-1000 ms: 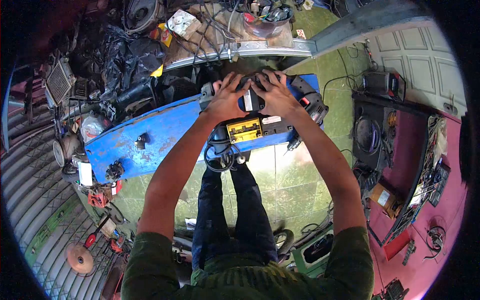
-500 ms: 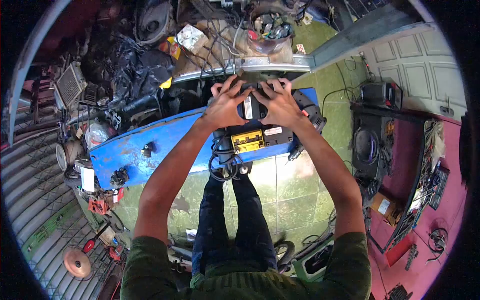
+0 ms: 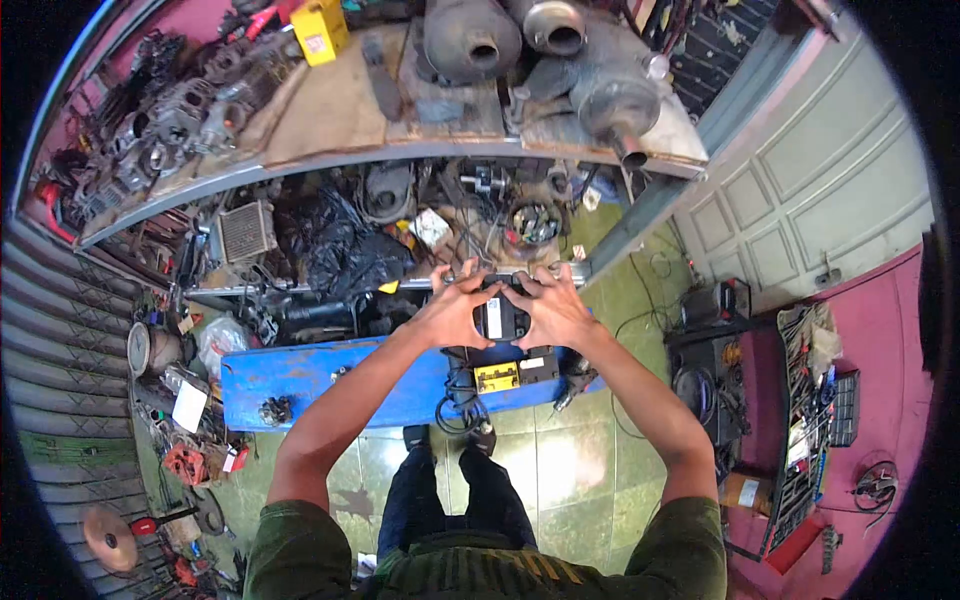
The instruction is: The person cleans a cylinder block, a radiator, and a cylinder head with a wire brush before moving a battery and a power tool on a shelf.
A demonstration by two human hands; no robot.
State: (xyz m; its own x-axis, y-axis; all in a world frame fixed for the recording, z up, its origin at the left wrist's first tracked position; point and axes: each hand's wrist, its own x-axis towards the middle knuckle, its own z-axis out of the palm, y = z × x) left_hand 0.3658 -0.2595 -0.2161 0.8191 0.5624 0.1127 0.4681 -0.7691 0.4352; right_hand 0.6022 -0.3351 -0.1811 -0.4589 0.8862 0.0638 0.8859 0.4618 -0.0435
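Observation:
Between my two hands is a black box-shaped object (image 3: 503, 318) with a white label, held over the blue bench (image 3: 310, 365). My left hand (image 3: 455, 310) grips its left side, fingers curled over the far edge and thumb along the near edge. On the right side, my right hand (image 3: 550, 310) grips it the same way. Just below it on the bench sit a yellow-and-black battery-like block (image 3: 496, 377) and a dark block with a white label (image 3: 538, 366). A coiled black cable (image 3: 460, 405) hangs at the bench's near edge.
A shelf (image 3: 420, 150) across the back holds mufflers (image 3: 472, 40), metal parts and a yellow box (image 3: 319, 31). Beneath it lie black plastic bags (image 3: 350, 245). A power tool (image 3: 574, 380) rests at the bench's right end. A tool rack (image 3: 800, 440) stands at right.
The view has tilted up, showing the upper shelf and its mufflers. Both hands still grip the black object, which now appears farther above the yellow block.

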